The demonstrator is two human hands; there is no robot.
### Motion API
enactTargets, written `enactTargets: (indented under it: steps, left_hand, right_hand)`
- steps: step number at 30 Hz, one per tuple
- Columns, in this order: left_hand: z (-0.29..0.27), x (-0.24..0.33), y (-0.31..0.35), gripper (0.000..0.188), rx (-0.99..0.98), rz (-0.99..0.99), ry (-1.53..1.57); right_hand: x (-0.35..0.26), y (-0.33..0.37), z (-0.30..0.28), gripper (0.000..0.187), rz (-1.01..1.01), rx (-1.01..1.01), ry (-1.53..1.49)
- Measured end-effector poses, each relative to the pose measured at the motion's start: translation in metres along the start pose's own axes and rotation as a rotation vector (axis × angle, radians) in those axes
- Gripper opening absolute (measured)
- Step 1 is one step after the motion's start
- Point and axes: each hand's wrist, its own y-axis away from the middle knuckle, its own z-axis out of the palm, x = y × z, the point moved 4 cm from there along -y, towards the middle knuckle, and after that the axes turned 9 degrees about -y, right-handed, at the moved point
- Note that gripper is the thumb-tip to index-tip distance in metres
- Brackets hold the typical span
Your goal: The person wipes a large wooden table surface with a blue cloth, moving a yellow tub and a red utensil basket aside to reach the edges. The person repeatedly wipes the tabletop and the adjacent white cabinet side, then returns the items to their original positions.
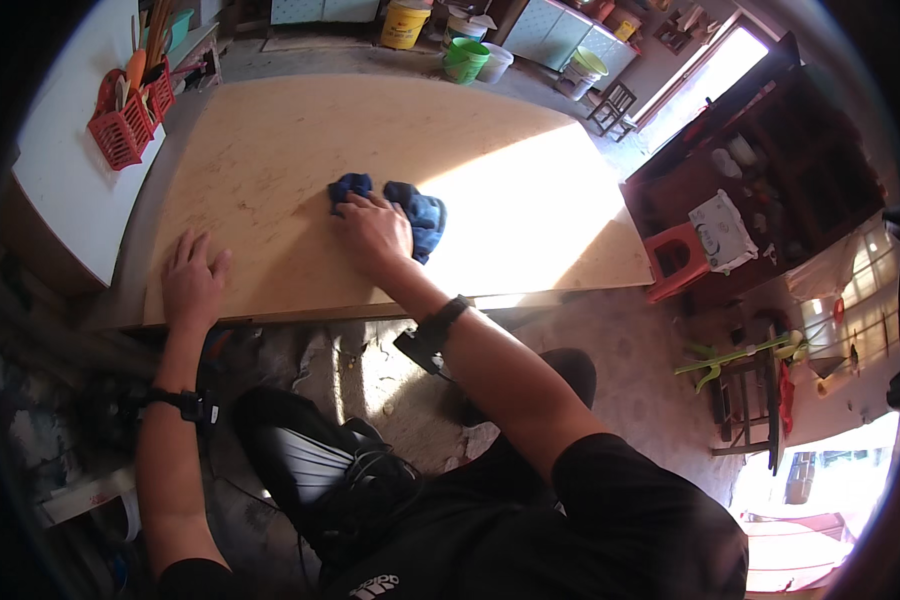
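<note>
A large light plywood sheet [300, 140] lies flat on the floor before me. My right hand [375, 228] presses down on a crumpled blue cloth [422, 215] near the sheet's middle, fingers spread over it. My left hand [192, 280] rests flat with fingers apart on the sheet's near left corner, holding nothing. Both wrists wear dark bands. A black shoe [315, 465] shows below the sheet's near edge.
A red basket of tools [125, 125] sits on a white board [65, 190] at the left. Green, yellow and white buckets [465, 55] stand beyond the sheet. A red stool [675, 258] and dark wooden furniture [770, 170] are at the right. Bare concrete floor lies under me.
</note>
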Motion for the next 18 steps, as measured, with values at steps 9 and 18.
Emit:
enactTargets:
  steps: [9,18]
  left_hand:
    - [-0.002,-0.002,-0.004,0.047,0.006,0.020,0.014]
    - [0.007,-0.010,-0.007,0.049,-0.067,0.026,0.016]
  right_hand:
    - [-0.079,0.020,0.019,0.038,-0.214,-0.126,-0.089]
    - [0.017,0.070,-0.021,0.034,-0.281,0.033,0.036]
